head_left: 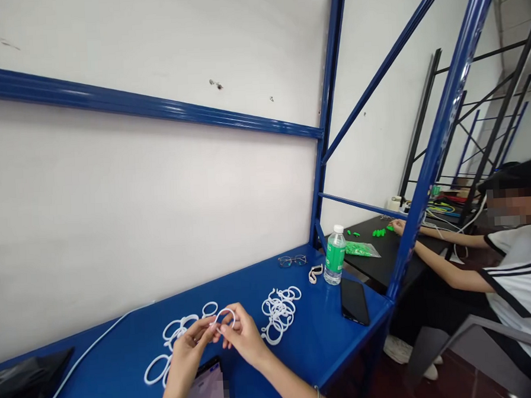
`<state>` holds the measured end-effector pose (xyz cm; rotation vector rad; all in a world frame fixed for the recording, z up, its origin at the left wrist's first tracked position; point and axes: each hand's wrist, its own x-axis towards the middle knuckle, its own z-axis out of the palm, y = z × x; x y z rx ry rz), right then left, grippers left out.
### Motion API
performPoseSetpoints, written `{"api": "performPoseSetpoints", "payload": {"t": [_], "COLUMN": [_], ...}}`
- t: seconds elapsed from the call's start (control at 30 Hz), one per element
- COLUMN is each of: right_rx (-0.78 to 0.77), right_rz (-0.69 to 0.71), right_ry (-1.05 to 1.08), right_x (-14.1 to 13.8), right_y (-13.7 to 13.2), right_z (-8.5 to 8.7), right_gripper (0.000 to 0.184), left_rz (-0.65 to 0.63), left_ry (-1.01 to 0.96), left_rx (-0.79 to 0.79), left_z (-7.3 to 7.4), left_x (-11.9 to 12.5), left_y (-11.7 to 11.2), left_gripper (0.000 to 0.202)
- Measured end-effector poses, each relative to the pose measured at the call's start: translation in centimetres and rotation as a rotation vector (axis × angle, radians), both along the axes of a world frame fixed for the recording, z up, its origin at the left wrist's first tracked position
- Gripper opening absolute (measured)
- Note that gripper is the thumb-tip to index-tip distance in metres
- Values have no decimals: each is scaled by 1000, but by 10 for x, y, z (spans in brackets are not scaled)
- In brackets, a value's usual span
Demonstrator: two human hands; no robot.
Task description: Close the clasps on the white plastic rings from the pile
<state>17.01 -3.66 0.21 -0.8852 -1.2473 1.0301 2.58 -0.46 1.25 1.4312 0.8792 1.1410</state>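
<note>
Above the blue table (317, 327), my left hand (187, 348) and my right hand (246, 338) come together around one white plastic ring (227, 309), which looks like a curtain ring. Fingers of both hands pinch its lower part, while its upper arc stands free. Several similar rings (152, 360) lie beside and partly behind my left hand. To the right of my right hand is a heap of more white rings (280, 310), overlapping one another. Just below my hands lies a phone or tablet (204, 389) with its screen lit, partly covered by my left forearm.
Toward the right end are glasses (292, 261), a water bottle (335, 256), a white strap-like item (315, 273) and a dark phone (354, 301). A black bag (26, 384) and a cable (84, 353) lie left. Blue posts (440, 136) frame the table; a person (518, 269) sits beyond.
</note>
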Motion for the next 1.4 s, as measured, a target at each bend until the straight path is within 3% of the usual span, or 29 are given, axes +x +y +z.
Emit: {"api": "performPoseSetpoints", "payload": {"t": [0.13, 0.3, 0.57, 0.97, 1.23, 1.4], "right_rx": [99, 85, -32, -57, -52, -23], "right_rz": [-13, 15, 116, 224, 207, 140], "right_ry": [-99, -133, -30, -65, -104, -204], "right_x": [2, 3, 10, 9, 9, 10], "right_y": [-4, 0, 16, 12, 13, 15], "right_z": [3, 0, -8, -3, -6, -14], "right_gripper": [48, 51, 60, 62, 56, 54], "left_rz": [107, 194, 50, 152, 189, 227], "left_ry": [34, 82, 12, 10, 77, 257], "left_rx": [150, 308, 228, 239, 332, 448], "left_z": [4, 7, 8, 8, 4, 2], "left_x": [0, 1, 2, 1, 1, -1], "left_y": [-5, -13, -14, -13, -11, -8], "left_gripper": [45, 36, 30, 30, 26, 22]}}
